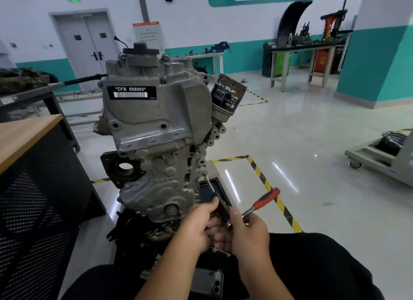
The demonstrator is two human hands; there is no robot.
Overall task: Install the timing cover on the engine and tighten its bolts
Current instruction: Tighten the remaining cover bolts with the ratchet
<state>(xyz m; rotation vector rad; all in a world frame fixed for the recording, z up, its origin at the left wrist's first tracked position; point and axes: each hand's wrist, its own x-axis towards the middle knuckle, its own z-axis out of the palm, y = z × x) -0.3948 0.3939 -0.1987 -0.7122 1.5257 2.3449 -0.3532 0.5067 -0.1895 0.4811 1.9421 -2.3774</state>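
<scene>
Grey timing cover (154, 129) mounted on upright engine (178, 80)

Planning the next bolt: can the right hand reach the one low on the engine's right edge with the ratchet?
Probably yes: the right hand holds the ratchet just below that bolt, and nothing stands between them.

The left hand (197, 223) and right hand (247, 230) meet in front of the engine (156, 129), and their fingers cover whatever sits between them, so each grip cannot be read. The head of the red-handled ratchet (261, 204) is hidden behind the right hand. The engine's bottom end is lost behind both hands and the dark shadow below. A phone (209, 281) is partly covered by the left forearm. The wooden-topped table (24, 136) is cut off by the left edge. Small print on the oil filter (225, 96) is too small to read.
</scene>
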